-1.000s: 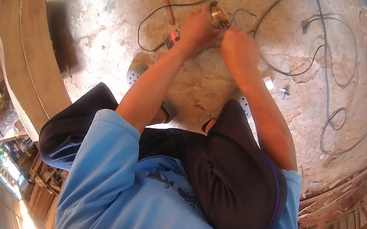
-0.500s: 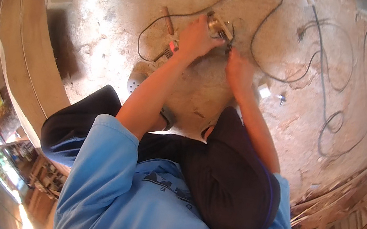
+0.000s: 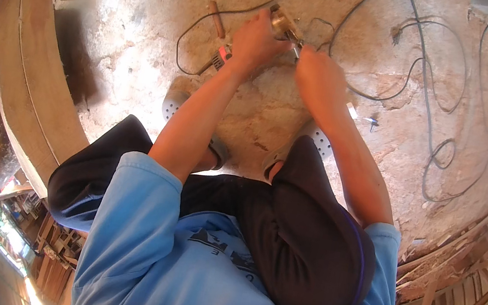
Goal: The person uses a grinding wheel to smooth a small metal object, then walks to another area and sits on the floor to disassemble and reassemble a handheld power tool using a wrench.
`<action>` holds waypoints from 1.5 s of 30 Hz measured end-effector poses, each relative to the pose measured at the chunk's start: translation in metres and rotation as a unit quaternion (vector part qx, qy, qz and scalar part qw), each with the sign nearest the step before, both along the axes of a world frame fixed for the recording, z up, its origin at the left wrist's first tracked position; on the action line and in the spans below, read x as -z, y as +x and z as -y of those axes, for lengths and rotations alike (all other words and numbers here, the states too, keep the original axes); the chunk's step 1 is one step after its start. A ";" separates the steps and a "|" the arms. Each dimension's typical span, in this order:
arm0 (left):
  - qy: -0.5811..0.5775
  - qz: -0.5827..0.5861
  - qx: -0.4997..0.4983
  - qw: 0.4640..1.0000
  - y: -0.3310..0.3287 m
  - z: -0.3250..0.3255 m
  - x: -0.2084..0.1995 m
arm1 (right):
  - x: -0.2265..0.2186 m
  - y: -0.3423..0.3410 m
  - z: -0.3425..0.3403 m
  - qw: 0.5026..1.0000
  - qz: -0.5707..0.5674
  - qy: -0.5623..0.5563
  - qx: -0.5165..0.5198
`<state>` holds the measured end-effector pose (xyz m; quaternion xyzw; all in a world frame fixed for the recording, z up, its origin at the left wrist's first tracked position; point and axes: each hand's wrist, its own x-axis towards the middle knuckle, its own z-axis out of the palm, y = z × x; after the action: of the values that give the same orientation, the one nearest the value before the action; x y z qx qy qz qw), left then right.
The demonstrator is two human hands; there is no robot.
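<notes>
Above the floor in front of me, my left hand [image 3: 256, 41] is closed around a small brass-coloured metal part [image 3: 282, 26] with darker ends. Its exact kind is unclear. My right hand [image 3: 319, 78] is beside it with the fingers curled together at the part's near right end. A short thin metallic piece [image 3: 297, 52] shows by these fingertips; most of what they hold is hidden. A red and black piece [image 3: 221, 57] joined to a black cord [image 3: 179, 46] lies left of my left wrist. Beyond it is a brown stick-like piece [image 3: 216, 19].
Long dark cables [image 3: 426, 73] loop over the rough floor to the right, with a plug [image 3: 396, 35] among them. A small white block [image 3: 351, 111] and a dark bit [image 3: 373, 122] lie right of my right forearm. Wooden planks [image 3: 23, 54] run along the left; wood strips [image 3: 469, 303] lie lower right.
My right hand has turned and moved in against the near right end of the metal part. My left hand keeps its grip, and the whole view has shifted slightly.
</notes>
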<state>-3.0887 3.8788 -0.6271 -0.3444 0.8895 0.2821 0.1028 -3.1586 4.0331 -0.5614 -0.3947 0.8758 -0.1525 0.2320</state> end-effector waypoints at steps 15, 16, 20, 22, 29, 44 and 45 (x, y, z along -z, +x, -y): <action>0.001 0.007 -0.006 1.000 -0.001 0.000 -0.002 | 0.057 0.013 -0.012 0.999 -0.002 0.022 0.033; -0.001 -0.004 -0.006 1.000 -0.001 0.000 -0.001 | 0.071 0.014 -0.019 0.999 -0.017 -0.014 0.034; -0.002 0.000 0.000 1.000 0.000 -0.001 -0.001 | 0.108 0.014 -0.040 0.992 -0.051 -0.114 0.031; 0.002 -0.006 0.003 1.000 -0.001 0.000 -0.001 | 0.108 0.020 -0.050 0.997 -0.037 -0.049 0.037; 0.000 0.045 0.013 0.999 -0.004 0.000 -0.006 | 0.060 0.024 -0.052 0.995 -0.031 -0.087 0.048; -0.011 0.021 0.002 1.000 -0.003 -0.001 -0.003 | 0.005 -0.001 0.004 0.999 0.033 0.000 0.005; -0.017 0.011 0.003 1.000 -0.003 -0.001 -0.004 | 0.009 -0.001 0.004 0.999 0.036 0.006 0.006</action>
<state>-3.0921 3.8802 -0.6232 -0.3469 0.8940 0.2625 0.1074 -3.1592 4.0287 -0.5707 -0.3820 0.8703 -0.1628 0.2649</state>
